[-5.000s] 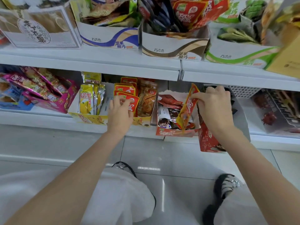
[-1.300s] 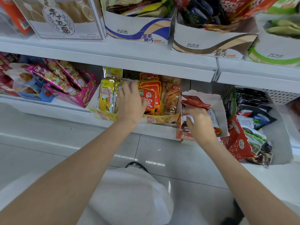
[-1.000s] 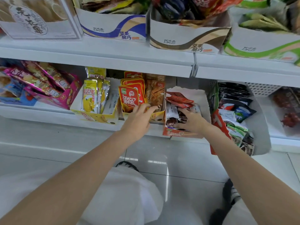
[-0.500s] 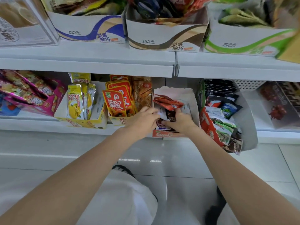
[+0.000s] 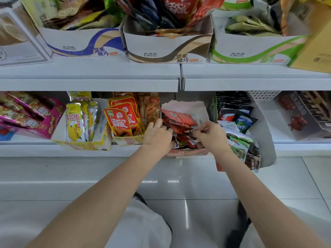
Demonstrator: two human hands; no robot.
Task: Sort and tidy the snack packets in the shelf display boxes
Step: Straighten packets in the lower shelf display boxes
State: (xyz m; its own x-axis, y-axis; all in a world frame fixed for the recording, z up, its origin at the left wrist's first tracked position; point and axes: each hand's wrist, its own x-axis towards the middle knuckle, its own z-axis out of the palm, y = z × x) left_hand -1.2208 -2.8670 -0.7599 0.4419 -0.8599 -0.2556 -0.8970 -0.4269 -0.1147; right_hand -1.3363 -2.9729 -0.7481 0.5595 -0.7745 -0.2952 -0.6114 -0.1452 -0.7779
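Both hands are at the middle display box (image 5: 186, 152) on the lower shelf (image 5: 35, 151), a low box with a red front and a torn white back wall. The box holds a loose heap of red and dark snack packets (image 5: 176, 118), lying at mixed angles.

The left hand (image 5: 157, 136) is at the box's left edge, fingers curled down into the heap; whether it actually grips a packet cannot be told. The right hand (image 5: 212, 137) is over the heap's right side, thumb and fingers pinching a small dark packet (image 5: 194, 134) at its edge.

Just left of this box, a yellow box (image 5: 128, 141) holds upright red packets (image 5: 118, 121) in a row, with brown packets (image 5: 149, 109) behind them. Farther left, another yellow box (image 5: 84, 144) holds upright yellow mango packets (image 5: 74, 122). To the right, a grey basket (image 5: 266, 140) tips forward, green and dark packets (image 5: 238, 122) spilling toward its rim.

On the upper shelf (image 5: 89, 72) stand three white boxes with blue (image 5: 84, 45), brown (image 5: 166, 51) and green (image 5: 250, 52) stripes.
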